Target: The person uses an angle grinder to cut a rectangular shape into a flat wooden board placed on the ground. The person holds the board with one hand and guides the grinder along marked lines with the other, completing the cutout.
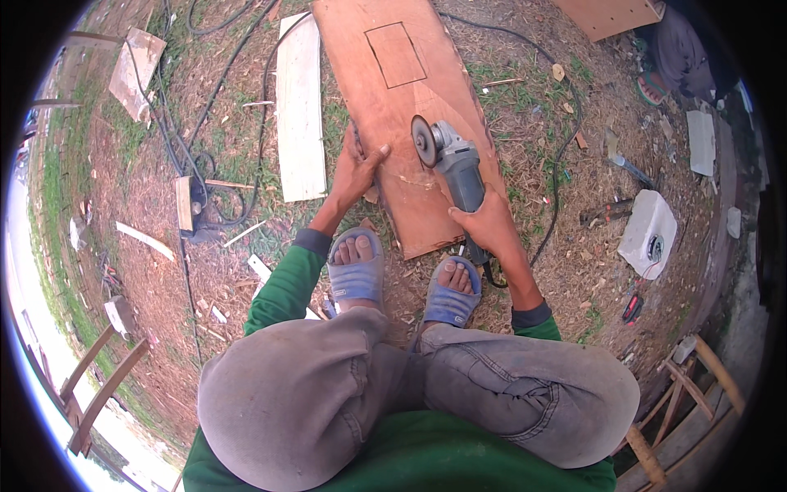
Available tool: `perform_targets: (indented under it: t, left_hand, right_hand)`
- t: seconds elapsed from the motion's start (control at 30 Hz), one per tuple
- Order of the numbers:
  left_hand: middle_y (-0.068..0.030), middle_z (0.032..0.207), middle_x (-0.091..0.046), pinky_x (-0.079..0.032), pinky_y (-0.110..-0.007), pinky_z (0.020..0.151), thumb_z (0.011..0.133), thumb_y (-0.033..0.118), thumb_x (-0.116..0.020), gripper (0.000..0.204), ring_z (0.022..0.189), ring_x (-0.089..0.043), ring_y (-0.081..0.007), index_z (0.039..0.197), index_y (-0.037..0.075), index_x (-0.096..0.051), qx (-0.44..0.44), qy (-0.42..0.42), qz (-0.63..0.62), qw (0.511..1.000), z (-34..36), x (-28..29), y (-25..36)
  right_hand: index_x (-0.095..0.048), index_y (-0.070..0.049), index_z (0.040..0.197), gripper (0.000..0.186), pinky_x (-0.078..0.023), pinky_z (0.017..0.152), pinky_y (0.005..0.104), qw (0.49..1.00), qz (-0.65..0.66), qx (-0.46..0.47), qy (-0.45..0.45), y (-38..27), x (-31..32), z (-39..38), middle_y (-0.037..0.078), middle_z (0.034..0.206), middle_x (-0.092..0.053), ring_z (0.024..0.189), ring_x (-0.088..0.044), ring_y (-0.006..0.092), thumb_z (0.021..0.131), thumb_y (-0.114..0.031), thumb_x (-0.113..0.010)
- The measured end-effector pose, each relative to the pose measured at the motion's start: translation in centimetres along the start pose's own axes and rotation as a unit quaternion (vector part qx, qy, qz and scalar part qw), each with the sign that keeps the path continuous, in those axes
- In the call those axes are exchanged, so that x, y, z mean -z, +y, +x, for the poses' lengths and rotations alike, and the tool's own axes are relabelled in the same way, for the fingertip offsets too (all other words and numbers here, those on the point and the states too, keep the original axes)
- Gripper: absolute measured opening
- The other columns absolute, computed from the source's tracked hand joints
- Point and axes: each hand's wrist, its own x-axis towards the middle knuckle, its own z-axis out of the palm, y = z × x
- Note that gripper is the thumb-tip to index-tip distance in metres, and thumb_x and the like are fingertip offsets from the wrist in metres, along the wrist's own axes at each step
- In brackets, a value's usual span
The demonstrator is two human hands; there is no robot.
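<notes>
Outdoor woodworking yard: boards [300, 107], sawdust ground.

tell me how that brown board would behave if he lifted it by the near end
The board looks thin and long, so it would probably flex and sag. Likely light for its size. The left hand pinning its edge suggests it slides easily.

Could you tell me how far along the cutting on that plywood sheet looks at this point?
Done: a rectangle outline is already marked or scored near the far end of the plywood sheet. In hand: the right hand holds the angle grinder, disc at a curved line on the near half, while the left hand steadies the sheet's edge. Left: the rectangle seems not yet removed, and the curve looks uncut.
</notes>
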Motion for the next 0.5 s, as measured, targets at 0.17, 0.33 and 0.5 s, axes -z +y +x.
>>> perform_targets:
  t: [0.17, 0.33, 0.5]
  left_hand:
    - [-0.0251, 0.168, -0.057, -0.052, -0.043, 0.125, 0.106, 0.011, -0.081, 0.096, 0.151, -0.062, -0.031, 0.18, -0.002, -0.021, 0.001, 0.011, -0.001, 1.0, 0.11, -0.04, -0.2]
    - [-0.0268, 0.169, -0.055, -0.045, -0.044, 0.131, 0.107, 0.015, -0.08, 0.088, 0.156, -0.056, -0.0333, 0.174, -0.007, -0.029, -0.007, 0.022, 0.034, 0.999, -0.17, -0.2, 0.2]
    - [-0.0264, 0.169, -0.055, -0.046, -0.045, 0.13, 0.106, 0.016, -0.081, 0.087, 0.156, -0.057, -0.0329, 0.175, -0.006, -0.031, 0.002, 0.025, 0.038, 0.999, -0.17, -0.17, 0.09]
  right_hand:
    - [-0.063, 0.02, 0.135, 0.081, -0.064, 0.095, 0.0547, 1.0, -0.011, 0.004, 0.006, 0.17, -0.21, -0.21, 0.043, 0.118, -0.078, 0.112, -0.08, 0.0535, 0.085, -0.035, -0.094]
    - [-0.063, 0.02, 0.135, 0.08, -0.064, 0.094, 0.0541, 1.0, 0.001, 0.011, 0.005, 0.35, -0.19, -0.65, 0.042, 0.116, -0.078, 0.111, -0.081, 0.0533, 0.085, -0.034, -0.094]
    - [-0.062, 0.02, 0.134, 0.079, -0.064, 0.095, 0.0545, 1.0, -0.005, 0.0, 0.0, 0.53, -0.2, -0.99, 0.042, 0.115, -0.078, 0.112, -0.08, 0.0538, 0.085, -0.033, -0.094]
